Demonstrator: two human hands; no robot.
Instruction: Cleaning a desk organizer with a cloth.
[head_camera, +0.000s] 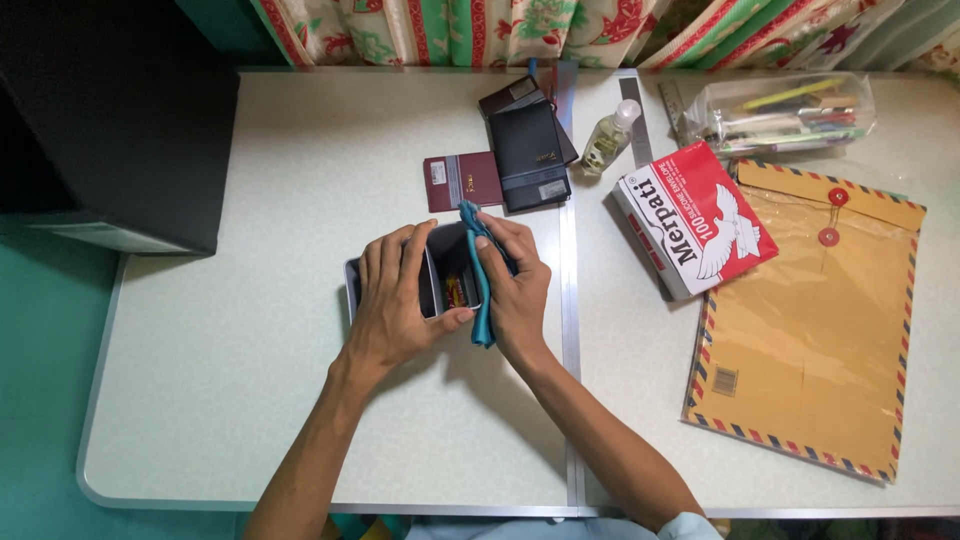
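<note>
My left hand (398, 300) grips a small grey open-topped box (445, 262) on the pale table, fingers wrapped over its left wall and thumb along its near edge. Something small, red and yellow, lies inside the box. My right hand (515, 285) holds a teal cloth (481, 290) pressed against the box's right side; the cloth hangs down past the near edge.
Behind the box lie a maroon booklet (461, 180) and dark wallets (528, 150). A small clear bottle (608, 138), a red-and-white envelope box (692, 218), a large brown envelope (810, 320), and a clear pouch of pens (785, 112) sit to the right. A black box (120, 130) stands at left.
</note>
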